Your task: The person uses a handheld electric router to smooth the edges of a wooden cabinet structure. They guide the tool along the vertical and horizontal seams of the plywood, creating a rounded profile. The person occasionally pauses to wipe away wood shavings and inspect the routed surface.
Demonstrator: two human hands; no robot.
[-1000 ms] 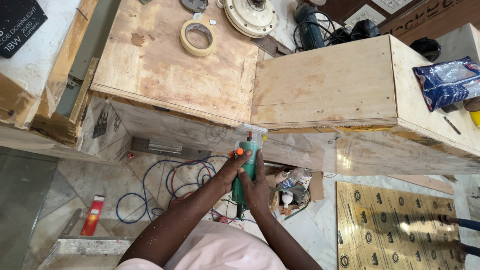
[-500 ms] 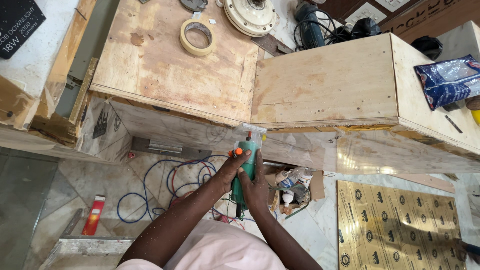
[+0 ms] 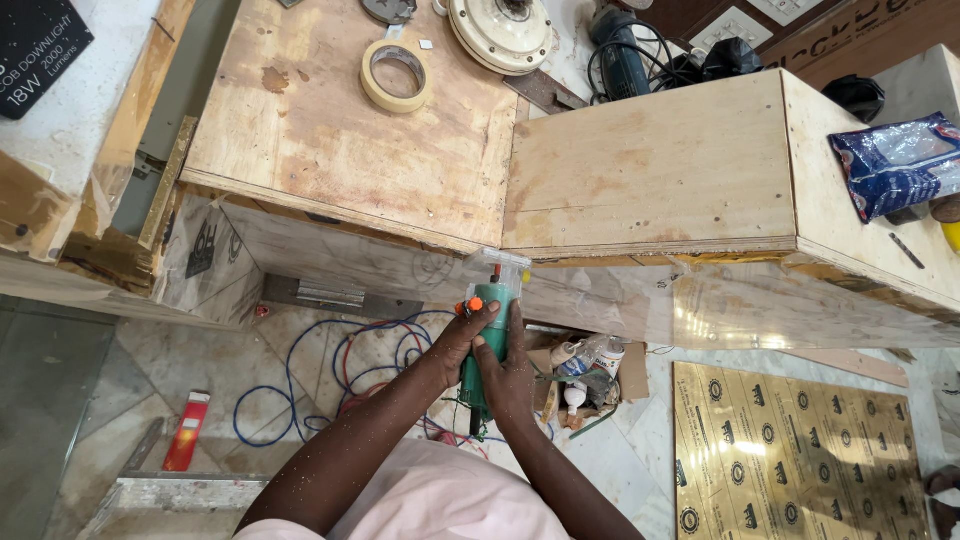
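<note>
Both my hands grip a green hand-held power trimmer [image 3: 490, 305] with an orange knob and a clear base. My left hand [image 3: 462, 340] wraps its left side, and my right hand [image 3: 508, 368] holds its right side lower down. The clear base presses against the front edge of a plywood box top [image 3: 650, 170], at the seam where it meets the plywood panel [image 3: 350, 130] on the left. The tool's lower body is hidden under my fingers.
A roll of masking tape [image 3: 397, 76] lies on the left panel, a round cream fan motor [image 3: 502, 30] behind it. A blue packet [image 3: 900, 165] sits at right. Blue cable [image 3: 330, 370], a red tool [image 3: 187, 430] and gold patterned sheets [image 3: 790, 450] lie on the floor.
</note>
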